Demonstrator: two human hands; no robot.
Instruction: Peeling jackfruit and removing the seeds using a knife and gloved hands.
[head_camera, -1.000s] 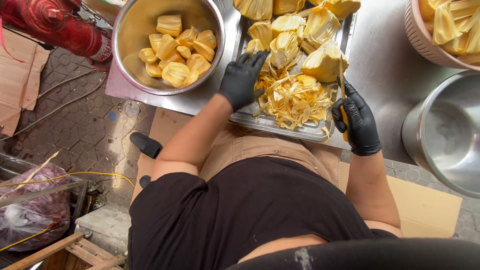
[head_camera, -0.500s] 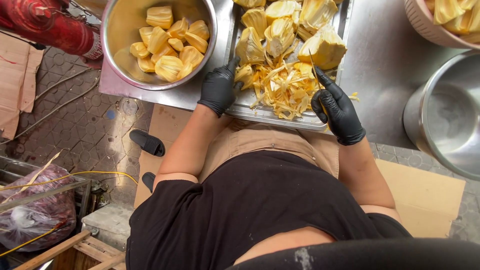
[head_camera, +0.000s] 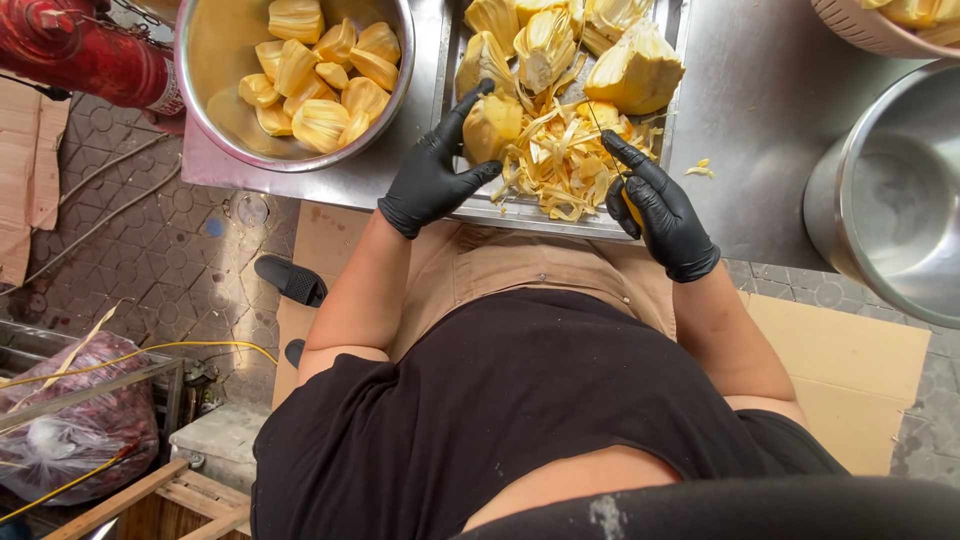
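While the fruit is being stripped, this is how it looks from beside the bench:

Jackfruit pod (head_camera: 490, 125): a yellow bulb with its pale fibres on, lying in the near left part of the steel tray (head_camera: 455, 45), at the edge of the rag heap.

Left hand (head_camera: 432, 175): black-gloved, spread fairly wide, fingertips on the pod, thumb towards the tray's near rim; it steadies the pod, not closed round it.

Right hand (head_camera: 655, 205): black-gloved, curled round a yellow knife handle, forefinger laid along the thin blade (head_camera: 598, 128), which points into the heap.

Doing it well, I judge: pin the pod against the tray floor, keep the left fingertips behind the blade's line, and let the tip lift the fibres away in short strokes; sticky gloves slip easily.

Rag heap (head_camera: 560, 165): pale stringy trimmings in the tray's near half, between the hands.

Uncut chunks (head_camera: 635, 70): bigger pieces at the tray's far side.

Steel bowl (head_camera: 215, 60): at the bench's left edge, holding cleaned yellow bulbs (head_camera: 320, 75).

Empty pot (head_camera: 885, 190): at the right edge of the bench, well apart.
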